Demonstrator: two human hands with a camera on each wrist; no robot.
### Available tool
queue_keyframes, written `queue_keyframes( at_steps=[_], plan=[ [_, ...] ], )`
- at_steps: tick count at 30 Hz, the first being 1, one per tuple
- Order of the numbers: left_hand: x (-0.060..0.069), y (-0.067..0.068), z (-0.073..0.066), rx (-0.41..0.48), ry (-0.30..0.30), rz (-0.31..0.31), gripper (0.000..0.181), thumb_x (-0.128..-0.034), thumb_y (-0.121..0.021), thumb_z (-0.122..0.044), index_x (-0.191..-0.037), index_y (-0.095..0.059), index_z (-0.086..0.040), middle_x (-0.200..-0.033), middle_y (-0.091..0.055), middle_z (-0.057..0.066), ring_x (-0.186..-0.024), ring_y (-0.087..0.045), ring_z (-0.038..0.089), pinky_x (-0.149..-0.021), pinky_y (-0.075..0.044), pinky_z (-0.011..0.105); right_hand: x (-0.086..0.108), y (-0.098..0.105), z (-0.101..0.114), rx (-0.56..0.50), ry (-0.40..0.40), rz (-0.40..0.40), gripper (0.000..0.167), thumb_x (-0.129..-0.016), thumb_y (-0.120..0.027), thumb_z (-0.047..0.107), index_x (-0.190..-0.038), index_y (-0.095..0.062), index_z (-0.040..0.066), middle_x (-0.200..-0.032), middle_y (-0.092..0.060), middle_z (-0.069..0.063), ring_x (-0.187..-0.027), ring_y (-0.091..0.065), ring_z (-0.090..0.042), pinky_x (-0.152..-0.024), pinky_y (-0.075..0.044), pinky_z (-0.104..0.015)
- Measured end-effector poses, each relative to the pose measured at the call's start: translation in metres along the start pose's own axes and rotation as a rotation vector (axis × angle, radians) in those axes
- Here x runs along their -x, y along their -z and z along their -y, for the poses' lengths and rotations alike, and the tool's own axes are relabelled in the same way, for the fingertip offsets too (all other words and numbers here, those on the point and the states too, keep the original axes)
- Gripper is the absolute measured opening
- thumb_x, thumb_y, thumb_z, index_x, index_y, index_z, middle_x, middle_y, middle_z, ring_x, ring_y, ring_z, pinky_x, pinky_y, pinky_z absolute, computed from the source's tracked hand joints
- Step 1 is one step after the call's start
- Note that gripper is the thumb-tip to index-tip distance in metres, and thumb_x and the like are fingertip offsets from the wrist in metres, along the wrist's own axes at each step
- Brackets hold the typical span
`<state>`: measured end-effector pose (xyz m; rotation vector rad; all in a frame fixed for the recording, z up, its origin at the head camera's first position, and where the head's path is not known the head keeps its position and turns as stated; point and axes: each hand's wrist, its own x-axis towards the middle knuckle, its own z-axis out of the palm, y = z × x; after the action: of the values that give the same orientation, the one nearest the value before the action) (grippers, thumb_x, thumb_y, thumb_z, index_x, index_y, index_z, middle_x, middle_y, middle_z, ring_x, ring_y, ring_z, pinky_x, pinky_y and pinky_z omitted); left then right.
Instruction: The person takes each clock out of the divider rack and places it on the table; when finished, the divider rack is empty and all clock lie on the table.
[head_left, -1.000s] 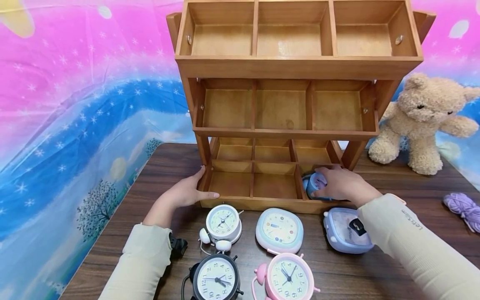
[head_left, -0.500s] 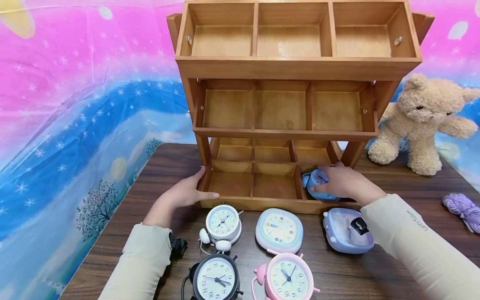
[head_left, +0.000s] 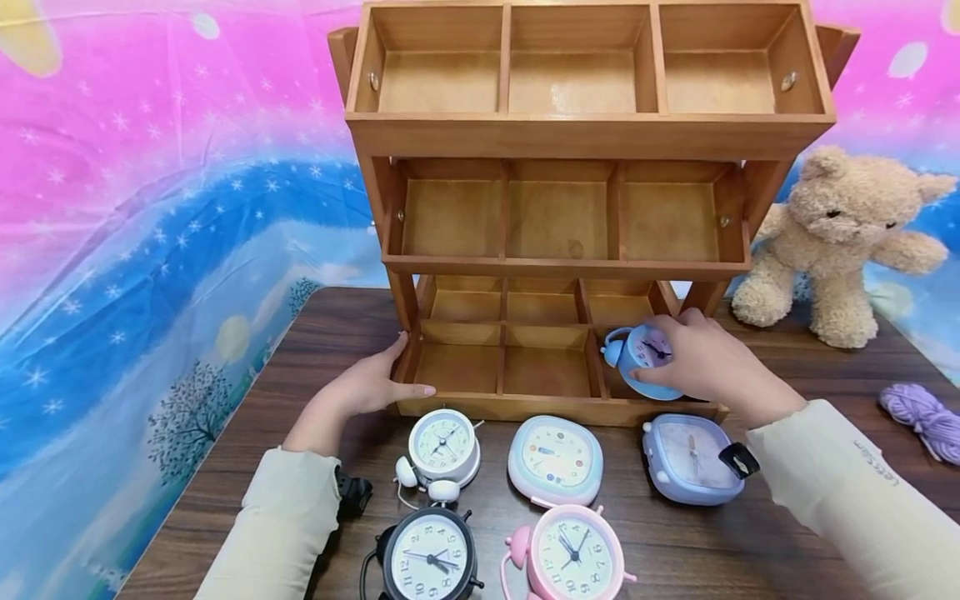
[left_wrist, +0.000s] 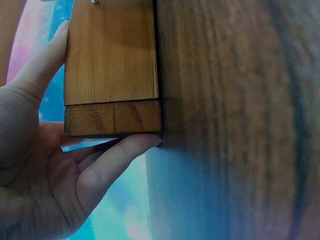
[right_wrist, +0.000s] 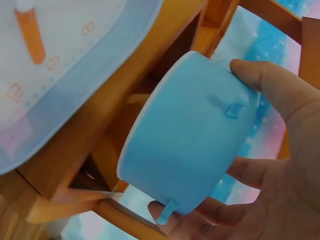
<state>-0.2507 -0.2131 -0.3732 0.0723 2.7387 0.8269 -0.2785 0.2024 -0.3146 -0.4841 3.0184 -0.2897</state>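
My right hand (head_left: 708, 367) grips a small round blue alarm clock (head_left: 651, 354) at the right end of the bottom tier. Its purple face shows partly behind my fingers. In the right wrist view, the blue clock's smooth casing (right_wrist: 185, 135) sits between thumb and fingers, tilted. My left hand (head_left: 363, 383) holds the lower left corner of the wooden shelf (head_left: 555, 408), thumb at its front. The left wrist view has thumb and fingers on opposite sides of the shelf's end (left_wrist: 112, 120).
On the dark table lie white (head_left: 442, 446), black (head_left: 429, 554) and pink (head_left: 573, 550) twin-bell clocks, a pale blue-and-pink clock (head_left: 557, 460) and a lavender clock (head_left: 692, 458). A teddy bear (head_left: 843, 242) and purple yarn (head_left: 922, 417) stand at the right.
The blue clock has come up and to the right in my right hand, and more of its purple face shows. The left hand stays at the shelf's corner.
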Motion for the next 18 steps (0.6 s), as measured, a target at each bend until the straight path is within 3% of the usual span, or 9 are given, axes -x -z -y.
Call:
queue_keyframes(
  at_steps=[9, 18],
  plan=[
    [0.0, -0.001, 0.001, 0.009, -0.001, 0.003, 0.105, -0.0905, -0.067, -0.053, -0.16, -0.002, -0.008, -0.16, -0.021, 0.026, -0.142, -0.028, 0.047, -0.111, -0.029, 0.06, 0.032, 0.01, 0.009, 0.066, 0.057, -0.032, 0.085, -0.08, -0.072, 0.064, -0.149, -0.046, 0.021, -0.124, -0.048, -0.033, -0.105, -0.055, -0.044, -0.071, -0.05, -0.059],
    [-0.001, -0.001, 0.002, 0.003, -0.009, 0.005, 0.105, -0.0907, -0.067, -0.053, -0.16, -0.002, -0.007, -0.159, -0.021, 0.027, -0.142, -0.029, 0.047, -0.111, -0.03, 0.059, 0.075, 0.005, 0.018, 0.079, 0.132, -0.06, 0.076, -0.075, -0.077, 0.062, -0.138, -0.055, 0.026, -0.112, -0.051, -0.023, -0.093, -0.056, -0.035, -0.059, -0.048, -0.044]
  ],
)
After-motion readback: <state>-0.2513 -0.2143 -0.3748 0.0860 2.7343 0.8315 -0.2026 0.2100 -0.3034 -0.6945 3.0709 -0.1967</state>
